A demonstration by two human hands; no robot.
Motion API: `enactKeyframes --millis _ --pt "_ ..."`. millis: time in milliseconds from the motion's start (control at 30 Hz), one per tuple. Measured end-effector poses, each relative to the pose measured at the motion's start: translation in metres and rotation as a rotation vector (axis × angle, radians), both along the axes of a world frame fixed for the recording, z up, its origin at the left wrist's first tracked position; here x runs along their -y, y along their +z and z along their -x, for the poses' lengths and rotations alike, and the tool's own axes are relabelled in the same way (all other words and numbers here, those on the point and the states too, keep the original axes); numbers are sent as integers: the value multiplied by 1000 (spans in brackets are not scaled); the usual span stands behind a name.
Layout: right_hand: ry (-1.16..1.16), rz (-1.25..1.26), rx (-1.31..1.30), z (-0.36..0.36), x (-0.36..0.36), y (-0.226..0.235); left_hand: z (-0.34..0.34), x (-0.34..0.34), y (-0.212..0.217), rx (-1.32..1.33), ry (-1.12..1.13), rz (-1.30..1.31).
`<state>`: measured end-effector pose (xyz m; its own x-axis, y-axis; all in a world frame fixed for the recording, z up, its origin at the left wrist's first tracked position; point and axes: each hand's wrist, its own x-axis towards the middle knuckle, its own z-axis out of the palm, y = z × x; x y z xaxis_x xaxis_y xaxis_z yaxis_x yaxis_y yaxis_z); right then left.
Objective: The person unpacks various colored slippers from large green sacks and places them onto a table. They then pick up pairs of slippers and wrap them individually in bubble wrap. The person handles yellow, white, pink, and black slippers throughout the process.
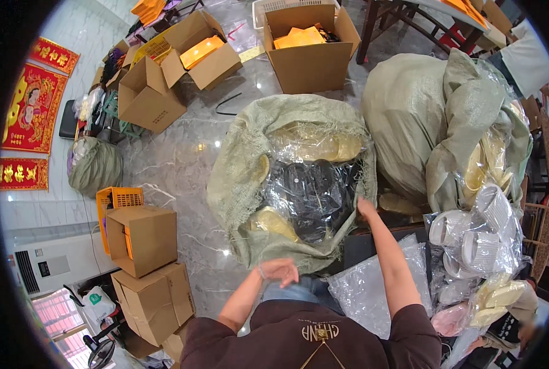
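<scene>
In front of me a large grey-green woven sack (237, 154) stands open with its mouth turned up. Inside lie clear plastic packs with black footwear (305, 197) in the middle and gold-yellow pieces (274, 222) around them. My right hand (367, 209) reaches forward and grips the right rim of this sack. Close to my body, just below the sack's near edge, my left hand (279, 270) hovers with its fingers apart and nothing in it. Clear plastic bags (373, 277) lie under my right forearm.
Bagged white slippers (486, 234) are piled at my right. Beyond them bulges another full woven sack (406, 111). Cardboard boxes (311, 67) holding orange packets stand at the far side; more boxes (154, 301) are stacked at left. A black strap (226, 106) lies on the floor.
</scene>
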<state>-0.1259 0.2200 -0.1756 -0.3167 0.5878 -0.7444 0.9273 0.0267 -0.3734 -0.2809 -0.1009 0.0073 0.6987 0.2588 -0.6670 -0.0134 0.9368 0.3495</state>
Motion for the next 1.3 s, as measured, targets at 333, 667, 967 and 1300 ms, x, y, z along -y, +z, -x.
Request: enactKeyframes --millis 333,667,967,1300 --pt "220 -761 -113 16 15 83 -24 3 16 -964 353 -1659" --pt "118 -511 -402 52 12 75 112 -90 2 -2193 241 -981" --pt "438 -833 -642 144 -62 100 319 -113 -47 -1786 723 -707" --pt "558 -781 -545 192 -122 100 443 -97 -70 -2290 699 -231"
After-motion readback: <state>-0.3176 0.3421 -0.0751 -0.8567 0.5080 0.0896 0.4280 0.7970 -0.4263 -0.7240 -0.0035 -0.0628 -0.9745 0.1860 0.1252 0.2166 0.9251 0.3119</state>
